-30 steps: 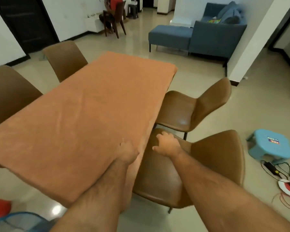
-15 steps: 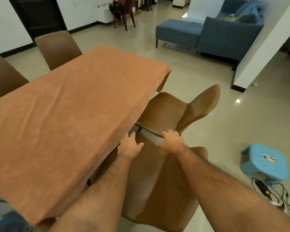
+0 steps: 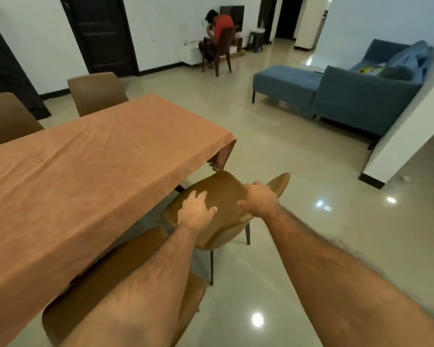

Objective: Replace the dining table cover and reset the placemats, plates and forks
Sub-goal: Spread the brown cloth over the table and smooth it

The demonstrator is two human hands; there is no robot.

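Now | left hand flat on chair, fingers straight | right hand grips chair back | orange cover on table

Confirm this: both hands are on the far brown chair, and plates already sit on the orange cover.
Not quite. The head view shows both the left hand and right hand on the brown chair, but the orange cover has no plates on it.

One table stands under one orange cover. Four brown chairs are at it: two on the far side, two on the near side. Two hands show. Beyond are one blue sofa, one seated person and one dark door.
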